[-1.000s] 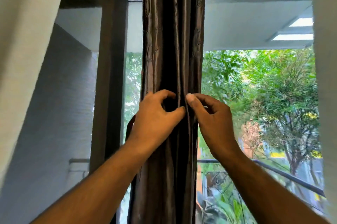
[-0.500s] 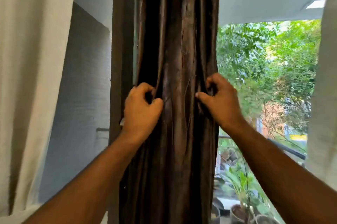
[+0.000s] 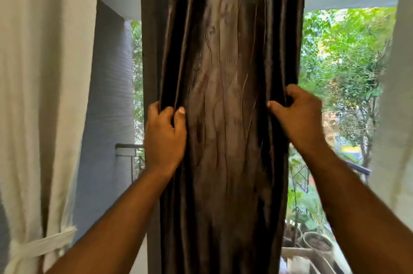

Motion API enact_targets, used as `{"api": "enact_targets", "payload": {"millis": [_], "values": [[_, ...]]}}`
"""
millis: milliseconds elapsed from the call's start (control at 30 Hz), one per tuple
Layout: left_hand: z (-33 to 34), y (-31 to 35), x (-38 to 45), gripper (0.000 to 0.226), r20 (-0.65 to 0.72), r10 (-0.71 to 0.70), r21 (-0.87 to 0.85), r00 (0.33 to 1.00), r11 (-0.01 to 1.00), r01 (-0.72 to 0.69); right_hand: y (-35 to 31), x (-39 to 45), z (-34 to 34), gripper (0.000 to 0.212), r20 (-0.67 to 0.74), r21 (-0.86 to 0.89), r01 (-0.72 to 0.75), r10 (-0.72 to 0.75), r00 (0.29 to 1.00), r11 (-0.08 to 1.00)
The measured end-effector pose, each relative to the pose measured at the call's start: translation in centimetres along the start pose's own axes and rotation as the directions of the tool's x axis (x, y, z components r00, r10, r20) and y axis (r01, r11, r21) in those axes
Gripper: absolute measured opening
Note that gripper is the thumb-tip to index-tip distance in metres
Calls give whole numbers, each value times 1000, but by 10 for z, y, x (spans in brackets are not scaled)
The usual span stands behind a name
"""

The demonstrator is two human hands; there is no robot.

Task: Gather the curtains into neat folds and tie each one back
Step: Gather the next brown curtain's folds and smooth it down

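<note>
Brown curtain (image 3: 225,117) hangs centre frame, w/ a flat panel between both hands. Left hand (image 3: 164,137) pinches folds at its left edge; right hand (image 3: 298,115) grips folds at right edge. Cream curtain (image 3: 44,95) far left, tied w/ a band (image 3: 42,245).

Daylight pours in from outside, leaving the foliage (image 3: 344,68) bright and partly washed out. The brown curtain (image 3: 223,95) is backlit, with a soft sheen on its middle and dark folds at the sides. Motion blur softens the fabric, and the edges bow with wide-angle distortion.
</note>
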State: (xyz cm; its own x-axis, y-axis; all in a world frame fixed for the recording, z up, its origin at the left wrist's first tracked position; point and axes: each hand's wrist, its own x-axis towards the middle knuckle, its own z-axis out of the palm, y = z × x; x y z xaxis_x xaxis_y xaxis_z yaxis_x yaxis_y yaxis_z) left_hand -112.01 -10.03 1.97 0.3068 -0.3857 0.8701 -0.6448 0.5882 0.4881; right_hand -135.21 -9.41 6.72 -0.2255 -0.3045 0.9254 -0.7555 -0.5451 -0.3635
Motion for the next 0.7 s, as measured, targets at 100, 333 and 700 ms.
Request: {"api": "enact_targets", "payload": {"millis": [100, 333, 700], "values": [[11, 1, -22, 39, 158, 79, 55, 984, 995, -89, -25, -24, 27, 19, 160, -1, 94, -93, 983, 996], [9, -19, -49, 37, 128, 12, 93, 992, 995, -24, -22, -67, 39, 21, 272, 81, -27, 4, 962, 996], [26, -16, -85, 34, 74, -63, -121, 995, 990, 71, -23, -104, 59, 14, 153, 145, -82, 60, 986, 986]]}}
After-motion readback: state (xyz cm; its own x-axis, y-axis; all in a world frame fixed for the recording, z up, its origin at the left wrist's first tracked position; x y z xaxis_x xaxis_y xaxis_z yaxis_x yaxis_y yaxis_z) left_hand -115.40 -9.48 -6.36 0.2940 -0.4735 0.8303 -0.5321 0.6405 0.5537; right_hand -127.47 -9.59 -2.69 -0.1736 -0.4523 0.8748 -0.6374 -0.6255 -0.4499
